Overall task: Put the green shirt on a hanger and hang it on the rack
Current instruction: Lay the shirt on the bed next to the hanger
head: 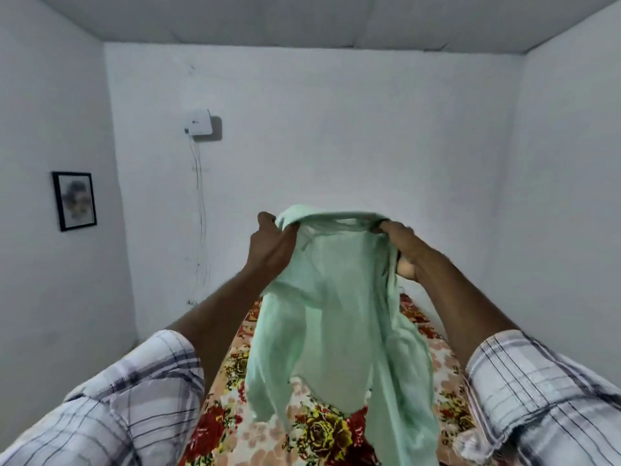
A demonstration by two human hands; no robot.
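Fingers (267, 219) of the left hand (272, 245) and the right hand (405, 247) pinch the green shirt (331, 297) at its top edge, holding it up over the floral bed (322, 432). It would be best to find both shoulders and keep the collar taut (no hanger or rack shows in the head view).

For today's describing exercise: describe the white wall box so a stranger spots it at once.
Look at the back wall, beyond the green shirt. High on its left side sits the white box, thin wires hanging below. Its neighbour, a black-framed picture, has none.
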